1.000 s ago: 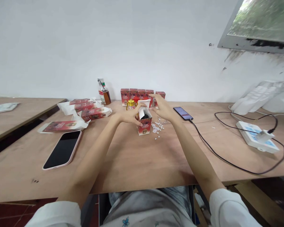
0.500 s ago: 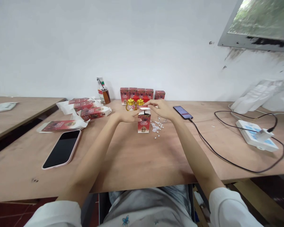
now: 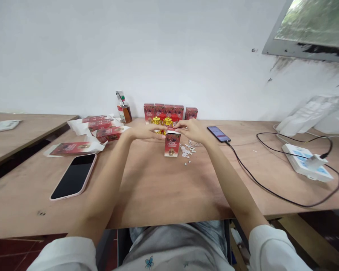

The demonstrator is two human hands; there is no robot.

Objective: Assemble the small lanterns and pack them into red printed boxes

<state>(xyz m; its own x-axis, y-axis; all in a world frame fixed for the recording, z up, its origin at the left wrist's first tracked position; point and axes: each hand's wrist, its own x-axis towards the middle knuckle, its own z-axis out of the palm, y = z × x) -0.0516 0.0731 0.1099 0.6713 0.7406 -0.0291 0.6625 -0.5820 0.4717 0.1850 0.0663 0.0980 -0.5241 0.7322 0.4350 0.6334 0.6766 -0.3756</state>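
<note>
A small carton of printed red card, rectangular and straight-edged, with a pale strip showing along its top, is standing upright on the smooth, tan, wood-grained table. It is occupying the gap between both hands. The left hand is lying on its left side, fingers straight and slightly parted, tips at the carton's upper left edge; whether they are gripping it cannot be told. The right hand is arching at the upper right, fingers bent, tips by the top edge; a hold cannot be confirmed. Shiny gold-coloured pots with domed lids are standing just behind. Small, flat white pieces are lying scattered to the carton's right. Red printed boxes are standing in a row near the matt white wall.
</note>
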